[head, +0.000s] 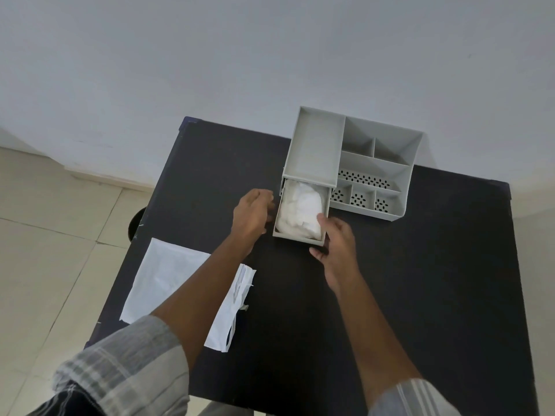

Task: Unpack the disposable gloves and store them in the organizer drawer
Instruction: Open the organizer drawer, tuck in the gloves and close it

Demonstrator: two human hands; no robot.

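Gloves [300, 213] filled the open drawer [297, 239]; right hand [338, 243] gripped its front corner, left hand [252, 214] loosely curled, empty, beside it

Both forearms are bare from the elbow down. The left sleeve [126, 367] is pushed up near the elbow: crinkled woven fabric, pale grey with broad darker grey checks, a dark band at its lower edge. The right sleeve [411, 399] is grey with lighter lengthwise stripes. No rings, watch or bracelets visible on the left hand [252, 214] or the right hand [338, 246].
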